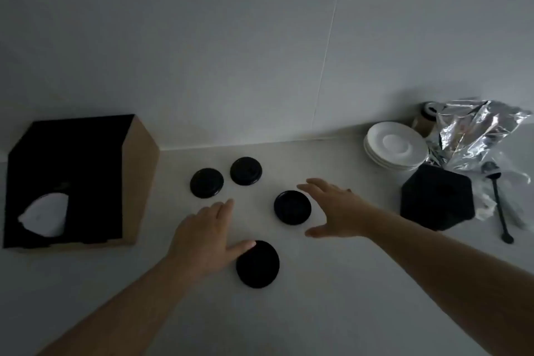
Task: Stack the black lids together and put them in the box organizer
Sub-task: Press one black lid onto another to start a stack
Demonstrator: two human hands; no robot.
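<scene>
Several round black lids lie apart on the white counter: one at the back left [206, 183], one beside it [246, 171], one in the middle [292, 207] and one nearest me [258, 264]. My left hand [202, 237] is spread flat, its thumb touching the near lid's upper left edge. My right hand [332, 208] hovers open, fingers and thumb curved around the middle lid's right side, holding nothing. The box organizer [135, 182], brown cardboard with a black inside, stands at the left with a white piece inside.
A stack of white saucers [396, 144] sits at the back right by crumpled foil [474, 136] and a small jar [424, 118]. A black hexagonal object [437, 201] and a black spoon [498, 202] lie at the right. A tiled wall [260, 52] rises behind.
</scene>
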